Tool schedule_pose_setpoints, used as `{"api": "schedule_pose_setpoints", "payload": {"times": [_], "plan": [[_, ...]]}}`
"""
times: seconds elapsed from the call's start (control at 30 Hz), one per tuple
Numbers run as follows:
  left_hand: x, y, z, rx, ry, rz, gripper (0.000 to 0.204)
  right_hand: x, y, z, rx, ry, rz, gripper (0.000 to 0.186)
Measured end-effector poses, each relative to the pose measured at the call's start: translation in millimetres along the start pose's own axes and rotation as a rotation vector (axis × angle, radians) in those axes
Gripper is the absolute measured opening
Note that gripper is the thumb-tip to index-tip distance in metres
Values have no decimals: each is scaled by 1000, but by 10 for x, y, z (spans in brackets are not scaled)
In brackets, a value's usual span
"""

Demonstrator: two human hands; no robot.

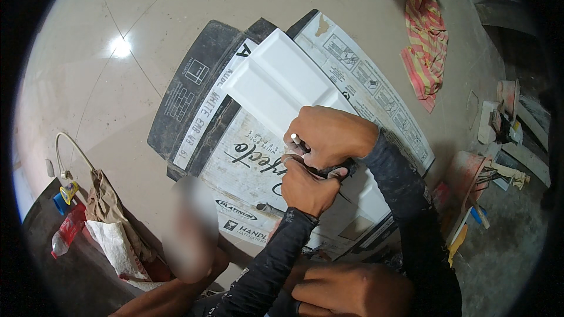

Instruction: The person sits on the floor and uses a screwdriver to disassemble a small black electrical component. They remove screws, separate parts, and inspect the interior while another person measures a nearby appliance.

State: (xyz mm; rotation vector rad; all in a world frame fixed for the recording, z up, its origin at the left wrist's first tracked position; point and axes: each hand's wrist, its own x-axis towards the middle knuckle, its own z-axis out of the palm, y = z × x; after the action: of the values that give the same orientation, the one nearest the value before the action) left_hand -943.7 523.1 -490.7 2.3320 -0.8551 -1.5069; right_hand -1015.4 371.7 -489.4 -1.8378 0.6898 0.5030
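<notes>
A long white panel with grooved sections [273, 73] lies diagonally on flattened, printed cardboard [188, 76]. My right hand [329, 135] is over the panel, its fingers curled round a small dark tool [323, 169], with a short white stick [295, 140] poking up at its knuckles. Just below it, my left hand [306, 188] is closed at the same tool, thumb and fingers bent against it. The tool's shape is mostly hidden by both hands. Dark sleeves cover my forearms, and bare knees [346, 293] show at the lower edge.
A striped red-yellow cloth [424, 47] lies on the tiled floor [88, 100]. At right are a dusty bucket [461, 176] with tools and some scrap pieces. At left sit a bag [117, 223], hose and plastic bottle [64, 235]. A blurred patch and bare limb [147, 299] are at lower left.
</notes>
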Motion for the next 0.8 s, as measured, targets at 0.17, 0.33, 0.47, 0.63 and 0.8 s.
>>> {"api": "schedule_pose_setpoints", "payload": {"times": [0.17,0.33,0.47,0.63,0.8], "plan": [[-2,44,-29,8,-39,-55,85,5,-32,-20,19,-38,40,20],[-2,46,-26,3,-28,-41,85,-56,-26,-53,42,69,-9,13],[11,1,2,63,-18,-33,83,-360,31,-176,201,290,-64,8],[99,-19,5,25,-29,-24,87,-886,126,-47,527,701,-79,6],[215,-6,-34,29,-152,-42,75,-1345,134,457,615,925,176,13]]}}
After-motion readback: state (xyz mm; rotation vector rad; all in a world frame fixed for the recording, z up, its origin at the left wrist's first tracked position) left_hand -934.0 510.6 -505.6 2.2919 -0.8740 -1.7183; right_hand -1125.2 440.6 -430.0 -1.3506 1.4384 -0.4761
